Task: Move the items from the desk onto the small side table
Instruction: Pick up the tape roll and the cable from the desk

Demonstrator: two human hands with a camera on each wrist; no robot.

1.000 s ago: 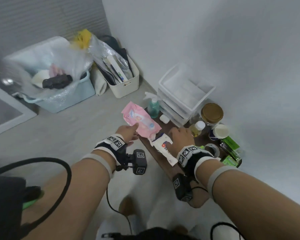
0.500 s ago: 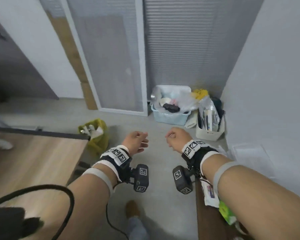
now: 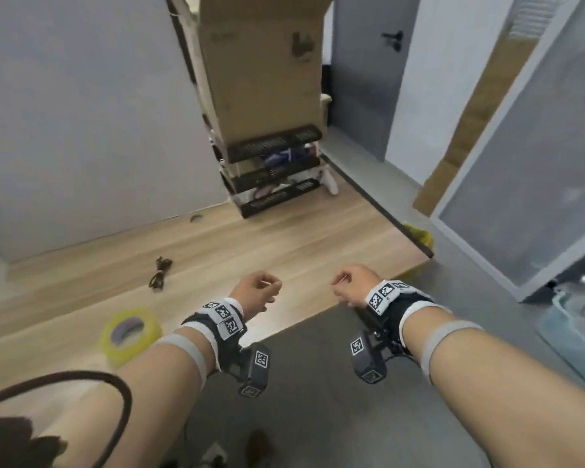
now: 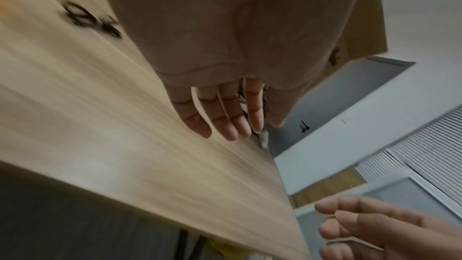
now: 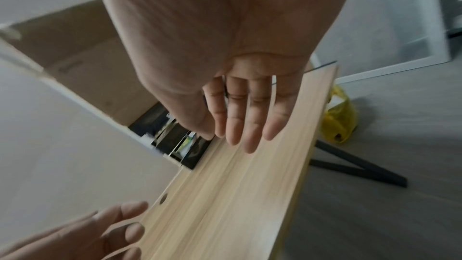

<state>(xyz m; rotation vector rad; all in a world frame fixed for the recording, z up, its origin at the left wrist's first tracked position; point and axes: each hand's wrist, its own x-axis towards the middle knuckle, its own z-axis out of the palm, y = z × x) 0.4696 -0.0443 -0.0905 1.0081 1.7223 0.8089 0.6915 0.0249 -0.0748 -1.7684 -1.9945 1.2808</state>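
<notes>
1. A pale wooden desk (image 3: 284, 251) is stretching along a grey wall, with a tall cardboard box (image 3: 260, 62) standing on a black tiered rack (image 3: 274, 170) at its far end and grey floor running off to the right.
2. Both of the person's arms are reaching out over the desk's near edge, a camera strapped to each wrist.
3. The left hand (image 3: 255, 292) is hanging with loosely curled fingers and gripping nothing; from its own wrist camera, the fingers (image 4: 226, 114) are showing slack above the wood.
4. The right hand (image 3: 352, 285) is likewise loose and carrying nothing, hovering near the desk's right corner, its fingers (image 5: 252, 120) drooping over the grain.
5. Two things are lying on the desk: a yellow tape roll (image 3: 129, 332) close by the left forearm, and a small black tangled cord (image 3: 159, 273) further in, well apart from both hands.
6. The small side table is not showing in any view, so how much has landed there cannot be told.
7. Judging by the desk, the job is looking mostly done, with the roll and the cord seemingly waiting to be fetched; the roll is lying nearest the left hand.
</notes>
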